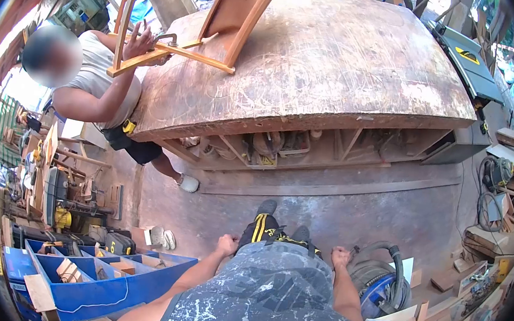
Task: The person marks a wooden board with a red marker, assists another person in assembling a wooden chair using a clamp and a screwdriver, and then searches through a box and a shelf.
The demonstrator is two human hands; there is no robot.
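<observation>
My left hand (228, 245) hangs beside my left hip, next to my black trousers (263, 228) with yellow stripes. Its fingers are curled in and nothing shows in them. On the other side, my right hand (340, 257) hangs by my right hip, also with fingers curled and no object visible. Nearest to it is the hose (394, 260) of a blue shop vacuum (378, 294). Across the floor a co-worker (102, 65) stands at the worktable (340, 63), hands on a wooden chair frame (208, 60) and what looks like a metal clamp (168, 39).
Tools lie on a shelf under the worktable (277, 144). A long wooden strip (328, 188) lies on the floor before it. A blue divided box (90, 290) holds wood offcuts at my left. Wood scraps (453, 275) and a power tool (496, 173) crowd the right.
</observation>
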